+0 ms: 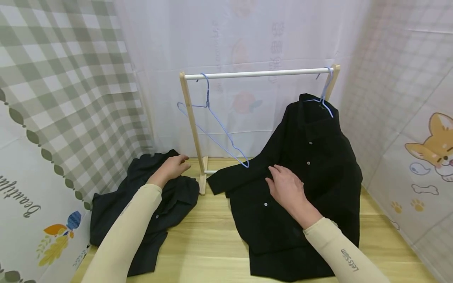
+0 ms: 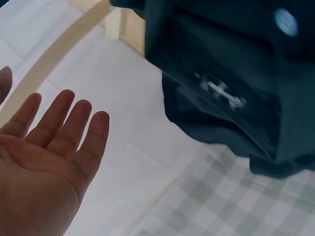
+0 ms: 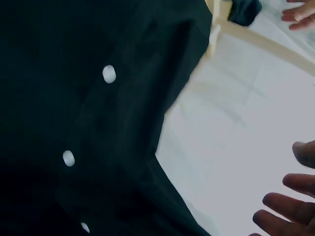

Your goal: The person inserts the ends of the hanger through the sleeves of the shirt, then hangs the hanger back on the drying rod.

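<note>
The left hand point(image 1: 171, 168), fingers spread, hides part of a crumpled dark shirt point(image 1: 179, 193) on the table point(image 1: 205, 236). Past a bare blue hanger point(image 1: 207, 100), the right hand point(image 1: 287, 189), fingers slightly apart, masks part of a hanging black shirt point(image 1: 329, 165) that partly conceals its second hanger point(image 1: 323, 96).

From the head, looks forward and down at the rack point(image 1: 260, 74), farthest back. From the left wrist, faces the white curtain point(image 2: 133, 93) near a dark garment point(image 2: 211, 73), sharing both with the head view. From the right wrist, looks closely along the black shirt point(image 3: 98, 123), likewise shared.
</note>
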The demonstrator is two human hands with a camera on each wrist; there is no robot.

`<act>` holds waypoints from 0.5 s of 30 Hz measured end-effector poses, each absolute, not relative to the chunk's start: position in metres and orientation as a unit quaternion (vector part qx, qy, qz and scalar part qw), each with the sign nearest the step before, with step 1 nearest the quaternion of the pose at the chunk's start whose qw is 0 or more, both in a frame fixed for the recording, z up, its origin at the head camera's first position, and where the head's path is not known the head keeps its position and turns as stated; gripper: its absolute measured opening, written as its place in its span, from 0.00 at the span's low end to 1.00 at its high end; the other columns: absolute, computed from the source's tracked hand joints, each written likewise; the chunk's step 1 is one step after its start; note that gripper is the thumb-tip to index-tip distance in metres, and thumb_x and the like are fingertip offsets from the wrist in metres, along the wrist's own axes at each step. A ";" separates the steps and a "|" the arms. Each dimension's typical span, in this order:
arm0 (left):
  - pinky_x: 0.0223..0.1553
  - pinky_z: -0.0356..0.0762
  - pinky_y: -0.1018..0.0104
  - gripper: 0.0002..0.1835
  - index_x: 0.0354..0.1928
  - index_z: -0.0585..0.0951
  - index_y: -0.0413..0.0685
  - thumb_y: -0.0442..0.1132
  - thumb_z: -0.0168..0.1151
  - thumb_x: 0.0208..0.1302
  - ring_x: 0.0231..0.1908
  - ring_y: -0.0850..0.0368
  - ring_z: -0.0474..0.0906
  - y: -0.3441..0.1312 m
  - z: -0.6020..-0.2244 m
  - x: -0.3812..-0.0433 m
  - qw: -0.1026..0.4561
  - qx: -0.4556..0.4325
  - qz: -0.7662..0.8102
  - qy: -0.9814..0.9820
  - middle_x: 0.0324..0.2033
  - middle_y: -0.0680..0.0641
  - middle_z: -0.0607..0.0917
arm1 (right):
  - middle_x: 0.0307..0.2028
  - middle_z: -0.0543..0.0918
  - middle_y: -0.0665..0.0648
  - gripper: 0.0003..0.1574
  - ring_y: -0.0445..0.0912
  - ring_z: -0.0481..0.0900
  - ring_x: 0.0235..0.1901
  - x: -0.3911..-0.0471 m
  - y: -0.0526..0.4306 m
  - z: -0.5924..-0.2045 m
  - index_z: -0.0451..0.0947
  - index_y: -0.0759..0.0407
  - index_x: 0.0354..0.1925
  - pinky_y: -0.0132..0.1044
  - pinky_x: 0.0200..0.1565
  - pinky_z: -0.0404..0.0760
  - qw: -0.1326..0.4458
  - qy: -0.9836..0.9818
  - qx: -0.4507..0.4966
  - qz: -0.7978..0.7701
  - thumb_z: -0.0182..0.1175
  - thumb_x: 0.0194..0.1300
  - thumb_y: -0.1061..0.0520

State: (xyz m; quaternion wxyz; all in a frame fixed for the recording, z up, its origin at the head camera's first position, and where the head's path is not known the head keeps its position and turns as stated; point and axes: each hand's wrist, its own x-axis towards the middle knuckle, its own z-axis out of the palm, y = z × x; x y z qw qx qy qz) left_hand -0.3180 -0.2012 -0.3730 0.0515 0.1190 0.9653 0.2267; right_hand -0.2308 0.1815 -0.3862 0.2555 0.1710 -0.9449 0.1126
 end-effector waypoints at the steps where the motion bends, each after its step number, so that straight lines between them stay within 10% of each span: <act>1: 0.62 0.66 0.43 0.27 0.70 0.66 0.34 0.43 0.51 0.77 0.64 0.34 0.68 -0.206 -0.373 -0.316 0.053 0.123 0.218 0.967 0.65 0.30 0.71 | 0.55 0.80 0.70 0.25 0.62 0.78 0.55 -0.231 0.178 -0.390 0.78 0.70 0.56 0.54 0.57 0.75 0.242 -0.948 0.175 0.115 0.67 0.65 0.57; 15: 0.61 0.62 0.34 0.35 0.69 0.63 0.26 0.46 0.58 0.71 0.63 0.25 0.63 -0.294 -0.369 -0.284 0.077 0.091 0.155 0.981 0.65 0.23 0.66 | 0.64 0.74 0.63 0.43 0.57 0.72 0.62 -0.229 0.090 -0.433 0.69 0.61 0.69 0.50 0.58 0.75 0.061 -0.951 0.255 0.163 0.64 0.65 0.38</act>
